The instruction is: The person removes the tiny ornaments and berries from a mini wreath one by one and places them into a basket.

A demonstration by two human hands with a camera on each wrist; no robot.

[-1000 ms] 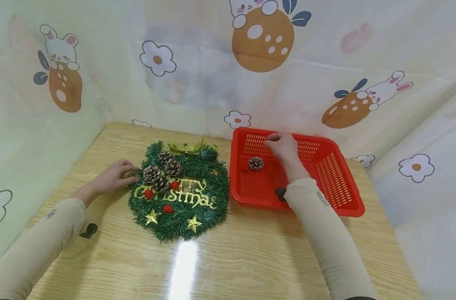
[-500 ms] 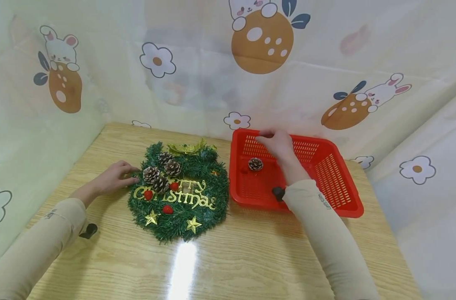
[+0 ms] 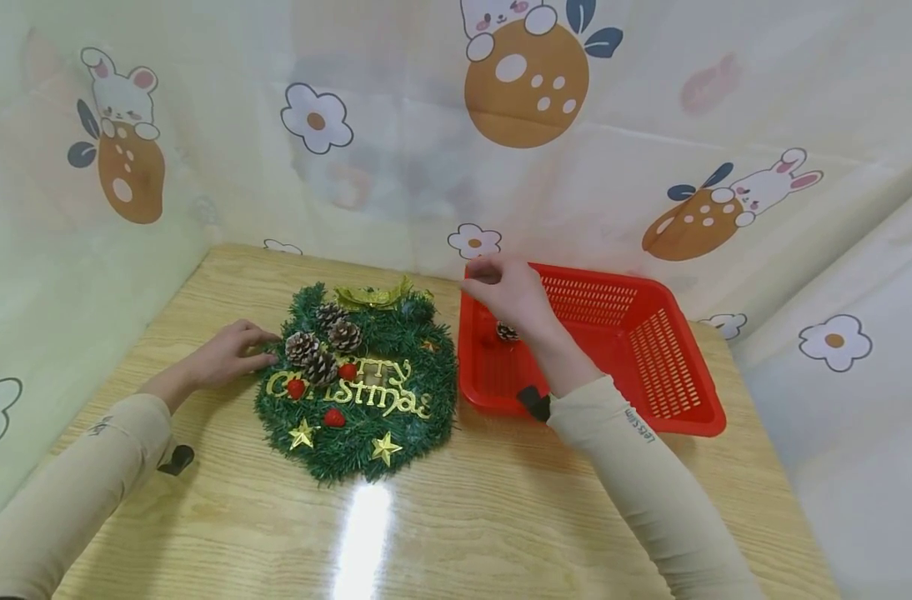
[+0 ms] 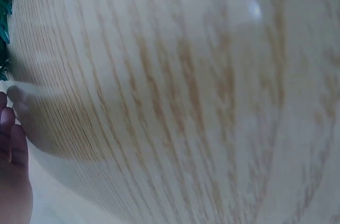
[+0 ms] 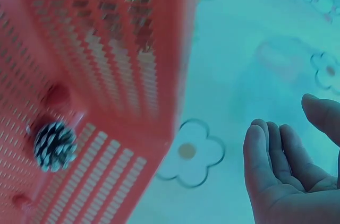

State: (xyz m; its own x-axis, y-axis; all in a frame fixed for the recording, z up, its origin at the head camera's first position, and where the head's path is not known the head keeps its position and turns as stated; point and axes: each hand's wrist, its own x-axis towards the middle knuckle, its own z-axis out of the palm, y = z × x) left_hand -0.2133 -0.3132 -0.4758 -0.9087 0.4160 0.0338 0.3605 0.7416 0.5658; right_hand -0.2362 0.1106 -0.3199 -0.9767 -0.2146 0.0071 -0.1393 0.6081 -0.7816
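At the left edge of a green wreath, my left hand rests with relaxed fingers; its fingertips touch or nearly touch the tinsel. The wreath lies flat on the table. It carries several pine cones, red berries, gold stars and gold "Merry Christmas" lettering. Over the back left corner of a red basket hovers my right hand. Its thumb and fingers stand apart with nothing between them in the right wrist view. One pine cone lies inside the basket, partly hidden by that hand in the head view.
The wooden table reflects a bright light strip near its front. A printed curtain closes off the back and sides. A gold ribbon bow sits at the wreath's far edge.
My right hand has moved left from over the basket's middle to its back left corner, now partly covering the loose pine cone. The left hand and wreath have stayed put.
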